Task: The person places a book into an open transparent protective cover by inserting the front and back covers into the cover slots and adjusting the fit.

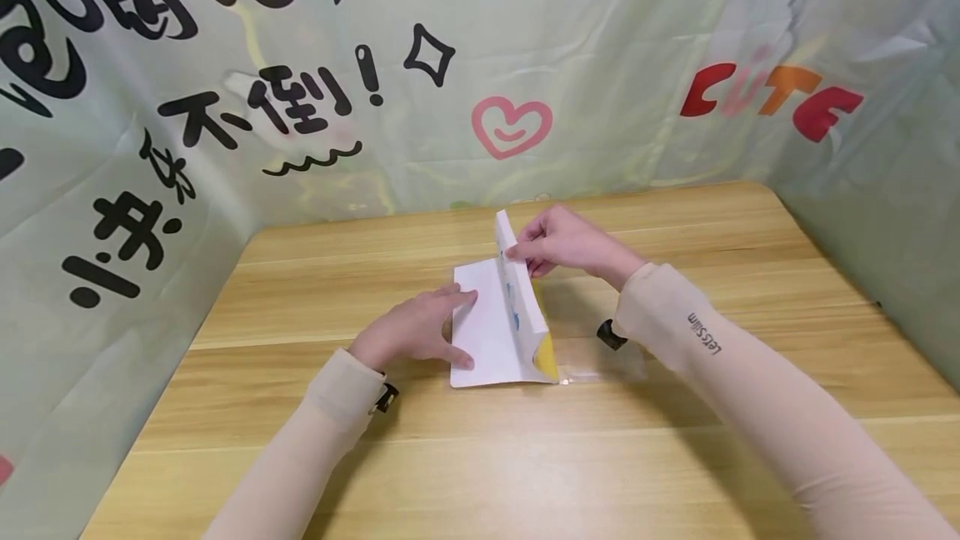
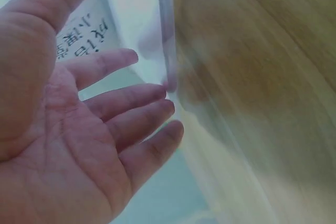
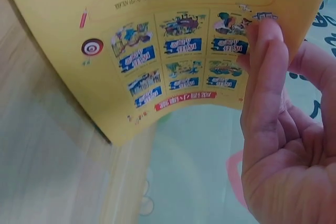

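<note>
A thin book lies on the table, its left side flat with a white page up and its right side raised on edge. My right hand pinches the raised part near its far top corner, thumb on the page side and fingers behind. In the right wrist view the yellow back cover, printed with small pictures, bends beside the right hand. At the book's left edge, my left hand rests with fingers spread and thumb on the page. The left wrist view shows the left hand's palm and loosely extended fingers.
The wooden table has a printed cloth hanging behind it and at its sides. A clear plastic sheet lies right of the book, under the right forearm. Small black devices sit at both wrists.
</note>
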A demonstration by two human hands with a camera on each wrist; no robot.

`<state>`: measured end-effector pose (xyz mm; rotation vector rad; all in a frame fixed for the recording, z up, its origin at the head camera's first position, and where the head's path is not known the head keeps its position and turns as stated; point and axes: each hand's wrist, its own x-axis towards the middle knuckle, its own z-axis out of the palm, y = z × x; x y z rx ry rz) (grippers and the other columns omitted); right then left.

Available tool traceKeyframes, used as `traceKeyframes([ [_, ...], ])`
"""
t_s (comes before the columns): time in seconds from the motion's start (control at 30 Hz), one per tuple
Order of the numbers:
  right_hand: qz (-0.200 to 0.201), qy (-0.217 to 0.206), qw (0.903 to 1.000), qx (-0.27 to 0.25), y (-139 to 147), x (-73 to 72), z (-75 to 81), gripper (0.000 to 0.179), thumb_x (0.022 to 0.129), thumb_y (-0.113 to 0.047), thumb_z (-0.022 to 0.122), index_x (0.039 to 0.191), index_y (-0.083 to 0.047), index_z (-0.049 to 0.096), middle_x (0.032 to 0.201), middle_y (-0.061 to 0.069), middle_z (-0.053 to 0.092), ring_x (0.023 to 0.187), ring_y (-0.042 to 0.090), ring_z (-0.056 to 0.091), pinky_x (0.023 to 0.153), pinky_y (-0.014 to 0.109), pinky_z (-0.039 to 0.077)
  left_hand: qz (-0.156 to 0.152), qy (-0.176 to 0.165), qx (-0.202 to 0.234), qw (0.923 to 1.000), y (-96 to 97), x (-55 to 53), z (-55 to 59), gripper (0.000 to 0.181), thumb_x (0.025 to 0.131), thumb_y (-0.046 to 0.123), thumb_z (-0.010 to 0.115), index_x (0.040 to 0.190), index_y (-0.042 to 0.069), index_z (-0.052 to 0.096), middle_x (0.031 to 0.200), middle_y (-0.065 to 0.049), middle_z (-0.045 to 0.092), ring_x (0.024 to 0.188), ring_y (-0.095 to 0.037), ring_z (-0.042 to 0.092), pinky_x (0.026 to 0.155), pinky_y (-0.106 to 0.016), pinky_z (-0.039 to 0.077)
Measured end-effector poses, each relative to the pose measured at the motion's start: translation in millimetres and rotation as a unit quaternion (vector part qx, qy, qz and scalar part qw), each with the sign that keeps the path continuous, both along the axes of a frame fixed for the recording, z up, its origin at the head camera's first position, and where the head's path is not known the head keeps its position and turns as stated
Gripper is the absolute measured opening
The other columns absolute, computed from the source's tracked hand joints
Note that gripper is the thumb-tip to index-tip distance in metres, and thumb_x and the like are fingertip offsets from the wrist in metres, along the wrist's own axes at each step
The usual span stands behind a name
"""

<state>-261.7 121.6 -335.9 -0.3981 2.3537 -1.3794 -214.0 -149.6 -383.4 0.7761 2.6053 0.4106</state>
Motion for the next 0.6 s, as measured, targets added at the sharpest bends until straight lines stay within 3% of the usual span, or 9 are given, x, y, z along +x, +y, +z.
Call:
traceKeyframes([
  [0.1, 0.0, 0.001, 1.0, 0.003, -4, 1.0, 0.3, 0.023, 0.097, -0.019, 0.076, 0.1, 0.003, 0.078, 0.076, 0.002, 0.076, 0.07, 0.011, 0.07, 0.076, 0.034, 0.067, 0.006, -0.001, 0.033, 0.9994, -1.0, -3.0, -0.1, 0.093, 0.089, 0.041, 0.089, 0.163, 0.006, 0.045, 0.165, -0.016, 0.051, 0.151, -0.033, 0.05, 0.126, -0.049, 0.041],
  [0.2, 0.001, 0.003, 1.0, 0.005, -9, 1.5, 0.1, 0.021, 0.097, -0.017, 0.075, 0.098, 0.004, 0.078, 0.076, 0.003, 0.076, 0.07, 0.012, 0.071, 0.077, 0.036, 0.067, 0.02, -0.008, 0.077, 0.9968, -1.4, -5.0, 0.2, 0.077, 0.096, 0.038, 0.083, 0.158, 0.004, 0.052, 0.149, -0.014, 0.065, 0.131, -0.03, 0.063, 0.116, -0.048, 0.05],
  [0.33, 0.002, 0.006, 0.9999, 0.012, -14, 1.0, -0.7, 0.02, 0.098, -0.016, 0.075, 0.096, 0.003, 0.078, 0.075, 0.003, 0.075, 0.069, 0.012, 0.072, 0.079, 0.04, 0.068, 0.05, -0.033, 0.158, 0.9857, -2.1, -6.0, -1.0, 0.054, 0.106, 0.031, 0.071, 0.15, 0.002, 0.06, 0.135, -0.014, 0.073, 0.122, -0.03, 0.07, 0.109, -0.047, 0.056],
  [0.4, 0.003, 0.006, 0.9999, 0.015, -16, 0.7, -1.2, 0.019, 0.098, -0.016, 0.075, 0.095, 0.003, 0.078, 0.075, 0.003, 0.075, 0.068, 0.012, 0.072, 0.082, 0.042, 0.067, 0.072, -0.06, 0.204, 0.9743, -2.5, -6.2, -2.2, 0.047, 0.108, 0.026, 0.067, 0.147, 0.001, 0.062, 0.132, -0.016, 0.075, 0.123, -0.031, 0.073, 0.107, -0.045, 0.059],
  [0.5, 0.007, 0.006, 0.9998, 0.017, -19, 0.2, -2.4, 0.018, 0.099, -0.015, 0.074, 0.095, 0.003, 0.078, 0.075, 0.003, 0.075, 0.069, 0.011, 0.072, 0.082, 0.043, 0.067, 0.105, -0.116, 0.267, 0.9511, -1.9, -6.4, -3.8, 0.041, 0.11, 0.02, 0.062, 0.145, -0.002, 0.063, 0.125, -0.02, 0.077, 0.116, -0.032, 0.076, 0.099, -0.041, 0.063],
  [0.6, 0.011, 0.005, 0.9998, 0.017, -21, 0.0, -2.9, 0.018, 0.099, -0.014, 0.075, 0.096, 0.003, 0.078, 0.076, 0.004, 0.076, 0.07, 0.014, 0.074, 0.082, 0.042, 0.067, 0.136, -0.184, 0.314, 0.9216, 0.4, -5.4, -3.9, 0.04, 0.112, 0.016, 0.058, 0.145, -0.006, 0.061, 0.126, -0.024, 0.076, 0.115, -0.033, 0.077, 0.096, -0.04, 0.064],
])
